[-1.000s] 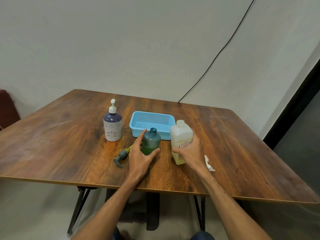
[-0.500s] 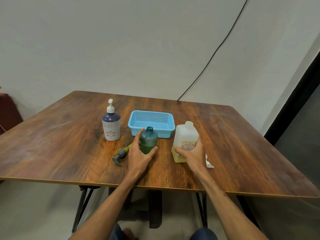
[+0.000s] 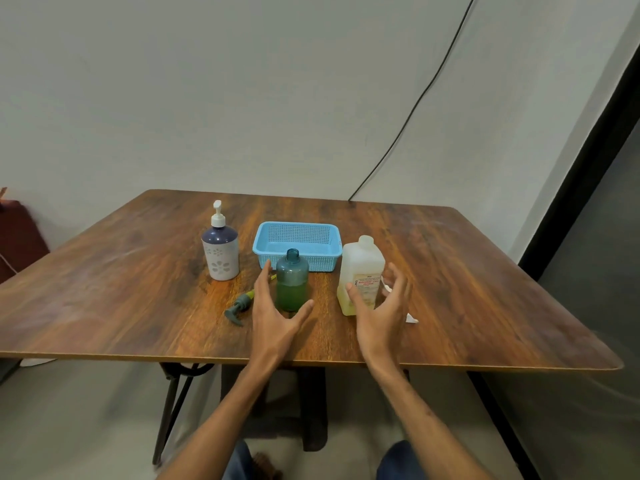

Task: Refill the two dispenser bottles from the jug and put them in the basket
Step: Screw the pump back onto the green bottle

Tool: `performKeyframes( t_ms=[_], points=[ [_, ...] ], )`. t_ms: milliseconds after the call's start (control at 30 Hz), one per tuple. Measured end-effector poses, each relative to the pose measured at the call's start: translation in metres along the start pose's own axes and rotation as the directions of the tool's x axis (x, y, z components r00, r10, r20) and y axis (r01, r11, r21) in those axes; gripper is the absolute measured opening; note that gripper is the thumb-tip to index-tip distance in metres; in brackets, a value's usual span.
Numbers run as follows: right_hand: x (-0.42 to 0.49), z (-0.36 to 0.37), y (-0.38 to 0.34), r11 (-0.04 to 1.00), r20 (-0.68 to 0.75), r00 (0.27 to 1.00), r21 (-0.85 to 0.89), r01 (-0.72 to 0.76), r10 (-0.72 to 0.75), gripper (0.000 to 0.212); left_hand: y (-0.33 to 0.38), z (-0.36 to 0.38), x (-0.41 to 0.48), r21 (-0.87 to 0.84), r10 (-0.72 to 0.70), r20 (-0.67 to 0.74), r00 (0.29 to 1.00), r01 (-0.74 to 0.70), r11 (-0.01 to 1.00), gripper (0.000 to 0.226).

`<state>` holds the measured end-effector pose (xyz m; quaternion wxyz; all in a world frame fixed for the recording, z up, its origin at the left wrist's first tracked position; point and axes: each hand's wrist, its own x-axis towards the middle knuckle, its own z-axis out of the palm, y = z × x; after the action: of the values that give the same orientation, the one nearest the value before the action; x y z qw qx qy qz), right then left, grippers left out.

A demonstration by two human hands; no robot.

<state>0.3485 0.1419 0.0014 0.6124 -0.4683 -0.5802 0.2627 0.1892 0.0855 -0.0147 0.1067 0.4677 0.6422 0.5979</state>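
Observation:
A green dispenser bottle stands open-topped, about half full of green liquid. Its green pump head lies on the table to its left. My left hand is open just in front of the bottle, fingers spread, apart from it. The translucent white jug, with yellowish liquid low inside, stands upright to the right. My right hand is open beside and in front of the jug, not gripping it. A purple-and-white pump bottle stands to the left. The blue basket sits behind, holding nothing.
A small white cap or scrap lies on the wooden table right of my right hand. A black cable runs down the wall to the table's far edge. A dark red seat is at the far left.
Both hands have let go: the left released the green bottle and the right released the jug. The jug, tilted half a second ago, now stands upright.

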Motion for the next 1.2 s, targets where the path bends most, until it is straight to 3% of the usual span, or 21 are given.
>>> performKeyframes(
  t_ms=[100,233,333,567,667,767,867,1067,1200],
  points=[
    [-0.023,0.006,-0.013,0.976,-0.063,0.975,-0.058,0.210,-0.213,0.048,0.003,-0.010,-0.012,0.032,0.062,-0.065,0.996,-0.060,0.998,0.089],
    [-0.039,0.028,-0.019,0.956,0.140,0.946,0.027,0.291,-0.291,0.029,-0.006,-0.030,-0.013,0.108,0.121,-0.104,0.987,-0.110,0.988,0.063],
    [-0.040,0.052,-0.010,0.978,0.239,0.949,0.049,0.201,-0.207,0.036,-0.016,-0.040,-0.006,0.188,0.094,-0.136,0.986,-0.067,0.980,0.062],
    [-0.029,0.094,0.006,0.998,0.318,0.948,-0.059,-0.004,0.022,0.079,-0.046,-0.051,0.013,0.433,-0.141,-0.057,0.988,0.152,0.889,0.082],
    [-0.023,0.104,0.010,0.997,0.386,0.919,-0.042,-0.072,0.083,0.082,-0.053,-0.052,0.025,0.513,-0.142,-0.067,0.988,0.156,0.844,0.074],
    [-0.020,0.109,0.013,0.994,0.418,0.903,0.009,-0.109,0.096,0.078,-0.055,-0.054,0.034,0.551,-0.129,-0.074,0.989,0.148,0.821,0.049],
    [-0.019,0.110,0.013,0.992,0.436,0.894,0.018,-0.125,0.105,0.081,-0.056,-0.055,0.037,0.514,-0.108,-0.065,0.992,0.126,0.848,0.030],
    [-0.018,0.106,0.012,0.992,0.435,0.896,0.042,-0.116,0.086,0.079,-0.035,-0.056,0.035,0.287,-0.025,-0.196,0.980,0.081,0.955,0.043],
    [-0.018,0.105,0.013,0.992,0.440,0.895,0.055,-0.116,0.080,0.078,-0.014,-0.060,0.038,0.155,0.014,-0.276,0.961,0.030,0.987,0.033]
  ],
)
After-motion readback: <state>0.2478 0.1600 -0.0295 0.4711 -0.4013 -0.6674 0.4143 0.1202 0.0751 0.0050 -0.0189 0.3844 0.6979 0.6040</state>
